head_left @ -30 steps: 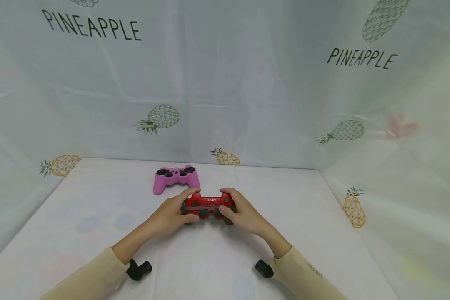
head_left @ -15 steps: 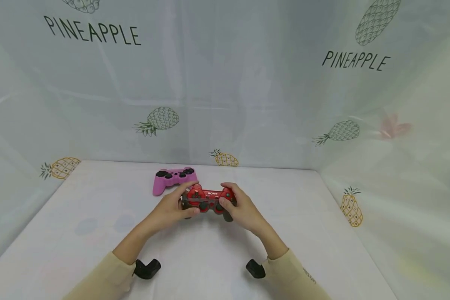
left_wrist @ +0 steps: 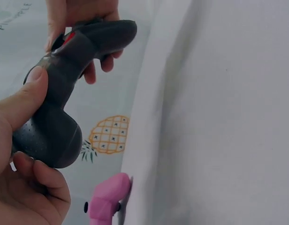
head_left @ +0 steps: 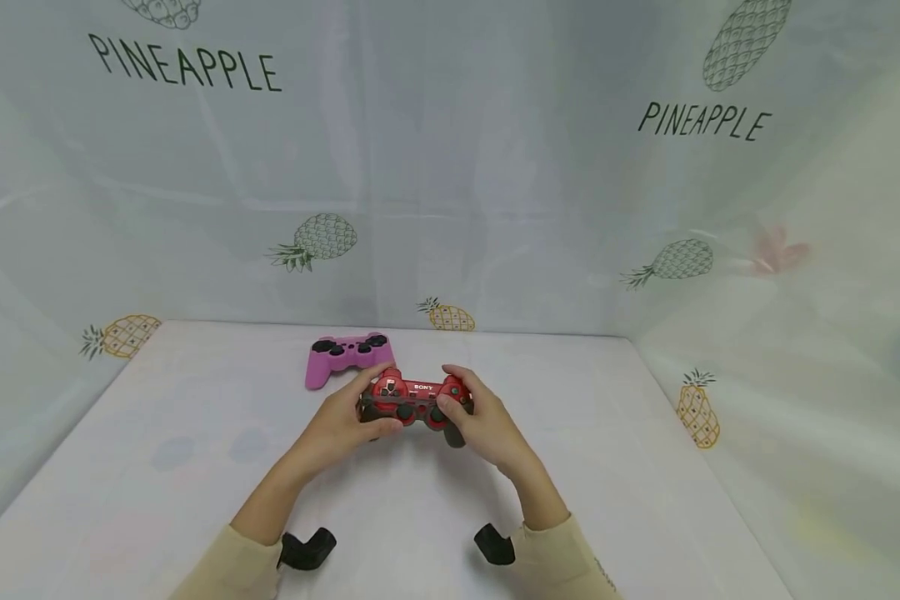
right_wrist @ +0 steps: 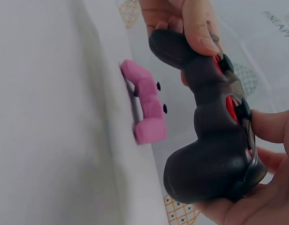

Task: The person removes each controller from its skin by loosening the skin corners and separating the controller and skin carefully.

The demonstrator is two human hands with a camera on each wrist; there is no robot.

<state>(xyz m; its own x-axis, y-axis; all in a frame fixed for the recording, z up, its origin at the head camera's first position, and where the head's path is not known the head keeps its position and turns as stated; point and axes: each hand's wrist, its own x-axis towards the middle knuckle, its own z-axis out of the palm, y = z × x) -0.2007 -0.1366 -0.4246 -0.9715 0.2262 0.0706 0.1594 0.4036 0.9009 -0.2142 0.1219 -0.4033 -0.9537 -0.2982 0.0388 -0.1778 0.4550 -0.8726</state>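
Note:
Between both hands is a red and black game controller (head_left: 423, 398) marked SONY, raised off the table. My left hand (head_left: 337, 427) grips its left end, the thumb along the front and a finger over the top edge. At the other end my right hand (head_left: 491, 421) holds on, its thumb on the face near the right stick. The wrist views show the black underside of the controller (left_wrist: 60, 79), with fingers curled round its grips. Just behind my left hand a pink controller (head_left: 348, 354) lies on the table, also visible as the pink controller (right_wrist: 147, 101) in the right wrist view.
A white cloth covers the table (head_left: 217, 400). Behind and beside it hangs a pale sheet (head_left: 450, 167) printed with pineapples. Black wrist mounts (head_left: 309, 550) stick out from the sleeves (head_left: 232, 567).
Both hands have lifted the red and black controller slightly up and away from me. The forearms have drawn closer together. The pink controller stays in place on the table.

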